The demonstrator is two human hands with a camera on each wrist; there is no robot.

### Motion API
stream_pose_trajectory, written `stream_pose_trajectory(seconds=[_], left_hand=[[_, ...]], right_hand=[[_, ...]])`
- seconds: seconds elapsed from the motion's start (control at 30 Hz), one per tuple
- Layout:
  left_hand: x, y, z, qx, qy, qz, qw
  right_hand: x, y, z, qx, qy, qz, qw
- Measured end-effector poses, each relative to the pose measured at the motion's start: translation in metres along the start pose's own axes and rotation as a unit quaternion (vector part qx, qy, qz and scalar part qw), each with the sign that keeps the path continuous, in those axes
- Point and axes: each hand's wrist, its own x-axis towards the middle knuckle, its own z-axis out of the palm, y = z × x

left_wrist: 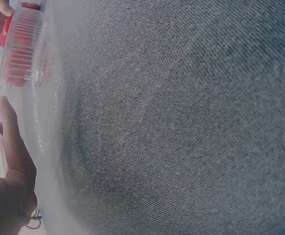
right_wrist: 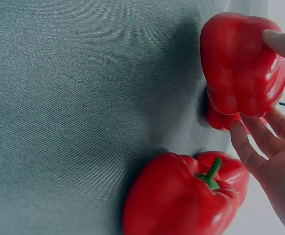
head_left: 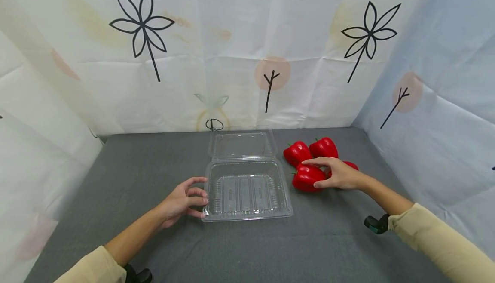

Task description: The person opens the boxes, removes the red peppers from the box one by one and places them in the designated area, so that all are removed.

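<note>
A clear plastic clamshell box (head_left: 288, 207) lies with its lid (head_left: 244, 144) folded back. My left hand (head_left: 184, 201) touches its left rim with fingers spread and fairly straight; in the left wrist view the thumb (left_wrist: 12, 132) reaches the box edge. To the right of the box, my right hand (head_left: 338, 173) holds a glossy red bell pepper (head_left: 306, 179) between thumb and fingers. In the right wrist view, this pepper (right_wrist: 240, 63) shows its lobed end. I cannot tell whether it is clear of the table.
Two more red bell peppers, one (head_left: 296, 153) beside another (head_left: 324, 147), lie behind the right hand. A further pepper (head_left: 351, 165) is partly hidden by that hand. Grey cloth (head_left: 247, 248) covers the table, and printed white curtains (head_left: 239, 38) enclose its back and sides.
</note>
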Motion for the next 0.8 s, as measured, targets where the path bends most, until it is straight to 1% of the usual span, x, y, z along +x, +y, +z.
stream_pose_trajectory(seconds=[0.17, 0.33, 0.5, 0.6, 0.73, 0.8], left_hand=[[0.001, -0.001, 0.001, -0.003, -0.001, 0.003, 1.0], [0.002, -0.001, 0.002, -0.007, -0.004, 0.003, 1.0], [0.003, -0.001, 0.001, -0.01, -0.005, -0.001, 0.9999], [0.004, -0.001, -0.002, -0.008, -0.015, -0.009, 0.9998], [0.002, -0.002, -0.01, 0.0, -0.039, -0.018, 0.9991], [0.001, -0.001, -0.015, 0.011, -0.041, -0.021, 0.9989]], right_hand=[[-0.002, 0.005, 0.006, 0.01, -0.009, 0.022, 0.9997], [-0.003, 0.008, 0.008, 0.007, -0.007, 0.014, 0.9999], [-0.004, 0.006, 0.007, -0.002, -0.004, 0.012, 0.9999], [-0.004, 0.005, 0.006, -0.012, -0.001, 0.009, 0.9999], [-0.002, 0.003, 0.001, -0.02, 0.004, 0.001, 0.9998], [-0.002, 0.001, -0.004, -0.024, 0.01, 0.0, 0.9997]])
